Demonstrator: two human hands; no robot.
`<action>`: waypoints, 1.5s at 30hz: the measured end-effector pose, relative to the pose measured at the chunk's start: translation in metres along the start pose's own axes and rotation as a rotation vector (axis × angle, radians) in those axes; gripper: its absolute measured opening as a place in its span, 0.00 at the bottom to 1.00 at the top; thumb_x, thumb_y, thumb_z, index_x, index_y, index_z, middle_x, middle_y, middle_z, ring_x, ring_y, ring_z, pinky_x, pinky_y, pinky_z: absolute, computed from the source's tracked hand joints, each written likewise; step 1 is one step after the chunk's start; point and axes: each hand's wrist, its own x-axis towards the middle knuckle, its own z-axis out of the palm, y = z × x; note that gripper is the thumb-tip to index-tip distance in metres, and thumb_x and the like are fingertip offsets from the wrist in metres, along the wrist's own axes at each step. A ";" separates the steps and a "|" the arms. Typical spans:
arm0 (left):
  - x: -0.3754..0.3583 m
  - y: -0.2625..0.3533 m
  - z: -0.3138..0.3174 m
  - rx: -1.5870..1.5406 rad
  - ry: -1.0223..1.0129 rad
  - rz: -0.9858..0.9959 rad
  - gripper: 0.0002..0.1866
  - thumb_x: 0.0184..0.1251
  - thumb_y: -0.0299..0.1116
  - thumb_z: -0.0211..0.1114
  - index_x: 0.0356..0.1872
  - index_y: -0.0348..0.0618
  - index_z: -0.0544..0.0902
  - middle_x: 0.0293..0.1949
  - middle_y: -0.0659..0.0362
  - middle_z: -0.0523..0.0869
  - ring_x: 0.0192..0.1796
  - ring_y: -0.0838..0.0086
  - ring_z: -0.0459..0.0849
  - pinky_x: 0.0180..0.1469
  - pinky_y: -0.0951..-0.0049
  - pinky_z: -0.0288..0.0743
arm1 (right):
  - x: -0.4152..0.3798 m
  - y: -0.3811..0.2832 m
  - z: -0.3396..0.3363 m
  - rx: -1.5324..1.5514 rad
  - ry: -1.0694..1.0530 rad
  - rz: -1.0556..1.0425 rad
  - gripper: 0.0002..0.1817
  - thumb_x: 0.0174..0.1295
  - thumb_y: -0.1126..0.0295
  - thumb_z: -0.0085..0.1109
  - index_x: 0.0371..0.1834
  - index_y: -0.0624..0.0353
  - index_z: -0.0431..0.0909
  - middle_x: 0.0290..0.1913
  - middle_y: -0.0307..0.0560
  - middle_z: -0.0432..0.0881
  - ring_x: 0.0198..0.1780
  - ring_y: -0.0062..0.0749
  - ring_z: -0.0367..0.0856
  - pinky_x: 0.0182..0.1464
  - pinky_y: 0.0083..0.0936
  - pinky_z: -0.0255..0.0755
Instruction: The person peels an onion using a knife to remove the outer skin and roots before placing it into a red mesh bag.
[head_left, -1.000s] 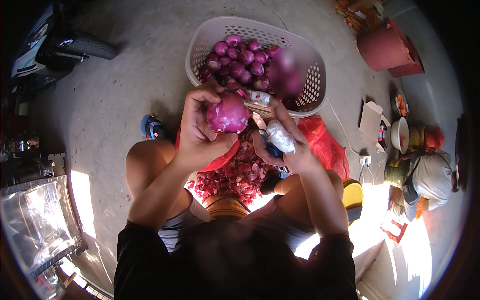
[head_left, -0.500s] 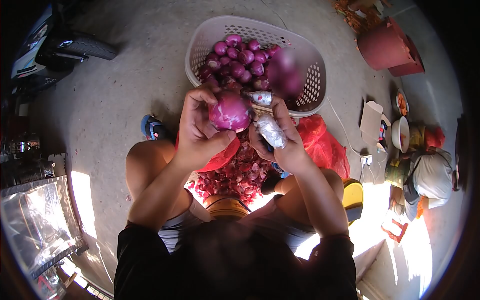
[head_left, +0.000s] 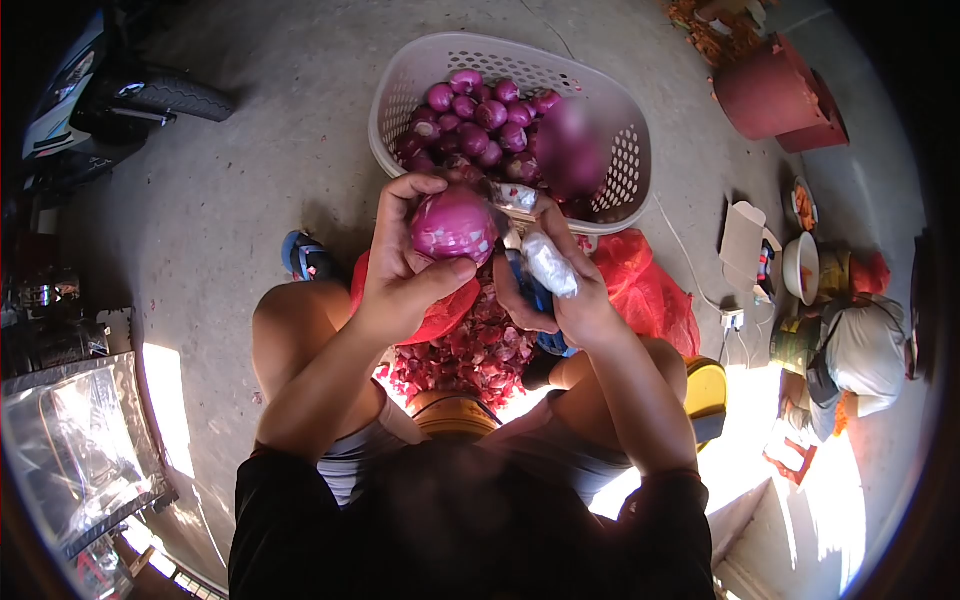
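A purple-red onion point(head_left: 453, 228) is held in my left hand point(head_left: 400, 270), its fingers behind and its thumb along the lower side. Close by on the right, my right hand point(head_left: 575, 295) is closed on a blue-handled tool point(head_left: 530, 285), whose working end is too small to tell beside the onion. Silvery wrapping point(head_left: 549, 265) covers fingers of that hand. Just beyond both hands stands a pale perforated basket point(head_left: 385, 110) with several onions point(head_left: 491, 115). Red onion skins point(head_left: 470, 350) lie beneath my hands, between the knees.
Red mesh point(head_left: 645, 295) lies right of the skins. A yellow container point(head_left: 450, 415) is between the legs. At the right are another person point(head_left: 860, 355), a white bowl point(head_left: 801, 268) and a dark red bucket point(head_left: 765, 90). A vehicle wheel point(head_left: 175, 95) stands upper left.
The onion and my left hand have shifted slightly left, and the onion has turned a little. My right hand has tilted, showing more of the blue handle.
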 end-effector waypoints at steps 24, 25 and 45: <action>0.008 0.006 -0.004 0.414 -0.137 0.177 0.36 0.39 0.11 0.65 0.57 0.38 0.69 0.60 0.54 0.65 0.63 0.70 0.66 0.62 0.70 0.64 | -0.003 -0.008 -0.016 -0.678 0.022 -0.229 0.34 0.56 0.79 0.55 0.66 0.58 0.53 0.54 0.50 0.73 0.47 0.34 0.78 0.48 0.27 0.71; 0.009 0.007 -0.003 0.457 -0.141 0.193 0.36 0.39 0.11 0.64 0.57 0.37 0.69 0.59 0.55 0.65 0.63 0.70 0.66 0.62 0.70 0.64 | -0.003 -0.009 -0.017 -0.738 0.020 -0.265 0.35 0.54 0.80 0.56 0.66 0.59 0.54 0.56 0.52 0.72 0.49 0.38 0.79 0.50 0.29 0.71; 0.009 0.009 0.001 0.723 -0.050 0.307 0.35 0.37 0.13 0.66 0.55 0.37 0.72 0.56 0.54 0.66 0.60 0.68 0.70 0.62 0.71 0.66 | 0.001 0.002 -0.025 -0.899 0.157 -0.371 0.26 0.51 0.81 0.57 0.57 0.60 0.67 0.51 0.55 0.77 0.52 0.43 0.78 0.52 0.30 0.70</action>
